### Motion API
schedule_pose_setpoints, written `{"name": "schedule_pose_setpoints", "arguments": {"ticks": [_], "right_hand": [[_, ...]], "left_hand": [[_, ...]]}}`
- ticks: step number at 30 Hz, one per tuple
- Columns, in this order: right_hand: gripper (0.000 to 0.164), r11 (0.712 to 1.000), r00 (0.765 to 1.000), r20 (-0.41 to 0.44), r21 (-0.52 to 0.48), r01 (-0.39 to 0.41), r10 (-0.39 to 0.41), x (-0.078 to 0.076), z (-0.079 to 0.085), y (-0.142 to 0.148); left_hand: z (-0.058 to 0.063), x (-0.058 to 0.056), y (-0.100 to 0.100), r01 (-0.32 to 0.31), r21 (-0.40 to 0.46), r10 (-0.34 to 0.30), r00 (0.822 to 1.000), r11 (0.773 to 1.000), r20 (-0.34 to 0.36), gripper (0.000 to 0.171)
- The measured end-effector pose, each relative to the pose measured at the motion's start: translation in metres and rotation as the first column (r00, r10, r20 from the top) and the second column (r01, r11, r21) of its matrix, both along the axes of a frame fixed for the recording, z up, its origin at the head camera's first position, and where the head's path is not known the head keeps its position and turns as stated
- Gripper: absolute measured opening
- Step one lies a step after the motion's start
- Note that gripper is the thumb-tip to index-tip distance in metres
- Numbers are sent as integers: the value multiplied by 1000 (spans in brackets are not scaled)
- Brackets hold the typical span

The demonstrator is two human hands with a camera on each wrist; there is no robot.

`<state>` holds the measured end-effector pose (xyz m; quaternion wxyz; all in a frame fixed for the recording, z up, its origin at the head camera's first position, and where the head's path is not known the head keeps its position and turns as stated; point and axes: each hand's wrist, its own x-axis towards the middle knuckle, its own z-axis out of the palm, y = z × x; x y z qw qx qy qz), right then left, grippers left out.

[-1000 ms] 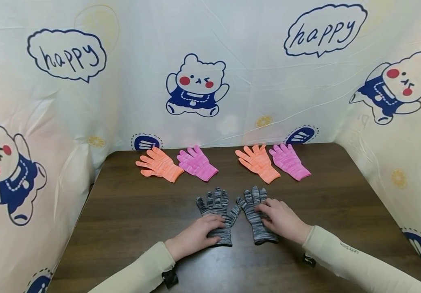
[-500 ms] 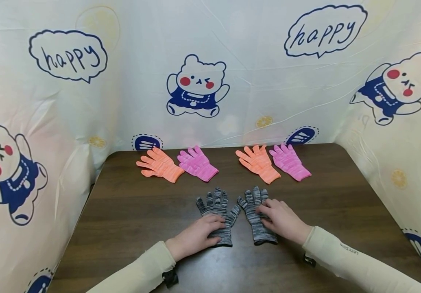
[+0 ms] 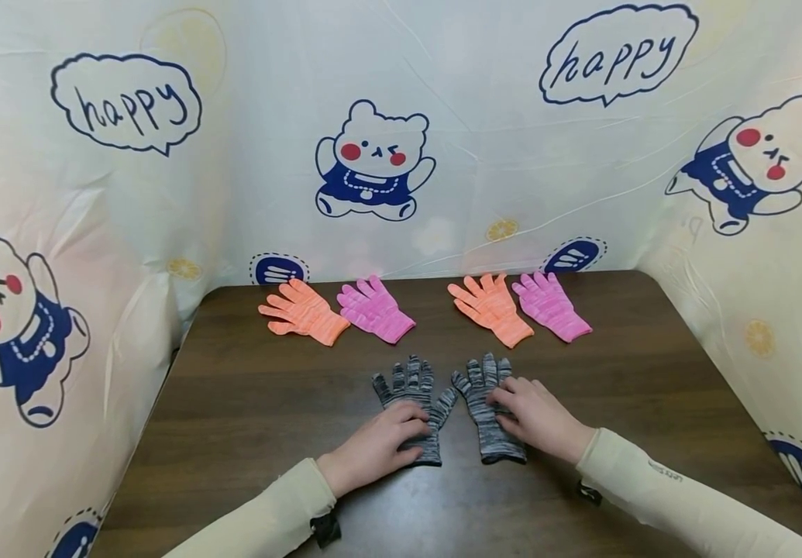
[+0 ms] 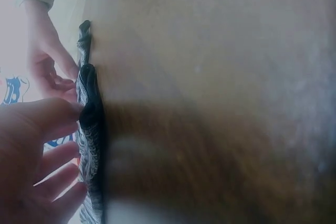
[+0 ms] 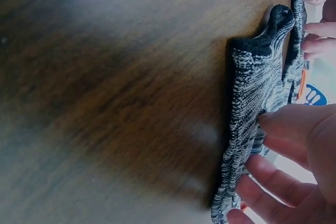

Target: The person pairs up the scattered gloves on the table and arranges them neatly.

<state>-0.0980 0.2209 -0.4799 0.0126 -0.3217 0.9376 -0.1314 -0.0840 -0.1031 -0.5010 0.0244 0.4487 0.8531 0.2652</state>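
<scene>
Two black-and-grey knitted gloves lie flat side by side on the table, fingers pointing away from me. On the palm of the left grey glove [image 3: 414, 397] rests my left hand [image 3: 380, 448], its fingers loosely bent. My right hand [image 3: 538, 416] touches the right grey glove [image 3: 487, 422] along its outer side with the fingertips. In the left wrist view, the thumb of my left hand [image 4: 37, 156] lies at the black cuff edge. From the right wrist, the fingers of my right hand [image 5: 294, 166] appear spread along the knit, thumb apart from them.
Behind, a row of gloves lies along the far edge of the brown wooden table [image 3: 233, 434]: orange [image 3: 306, 311] and pink [image 3: 377, 310] on the left, orange [image 3: 491, 308] and pink [image 3: 552, 307] on the right. A printed cloth [image 3: 261, 178] surrounds the table.
The cuff of the right grey glove has shifted very slightly to the left. Both hands stay in nearly the same place on the gloves.
</scene>
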Motion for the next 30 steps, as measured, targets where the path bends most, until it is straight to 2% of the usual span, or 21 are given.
{"name": "schedule_pose_setpoints", "arguments": {"ticks": [2, 5, 10, 13, 18, 21, 26, 30], "right_hand": [[24, 1000, 1000, 0, -5, 0, 0, 0, 1, 0], [23, 1000, 1000, 3, -17, 3, -3, 0, 3, 0], [25, 999, 1000, 4, -40, 20, -20, -2, 6, 1], [25, 998, 1000, 5, -46, 31, -30, -5, 8, 3], [23, 998, 1000, 11, -51, 26, -26, -16, 11, 7], [22, 997, 999, 37, -63, 33, -31, -24, 14, 9], [22, 992, 992, 100, -91, 89, -80, -38, 18, 12], [24, 989, 985, 121, -77, 129, -119, -50, 21, 15]], "left_hand": [[-4, -2, 0, 13, 32, -11, 998, 999, -56, 22], [-4, -2, 1, 1, 36, 2, 996, 999, -95, 22], [3, 3, 5, -62, -36, 59, 995, 997, -80, 24], [4, 5, 9, -67, -55, 63, 995, 996, -82, 25], [5, 8, 18, -45, -60, 41, 996, 997, -81, 32], [5, 9, 23, -29, -69, 21, 994, 997, -104, 31], [5, 8, 35, 2, -83, -17, 983, 997, -185, 25], [8, 8, 45, 31, -121, -55, 979, 992, -197, 23]]}}
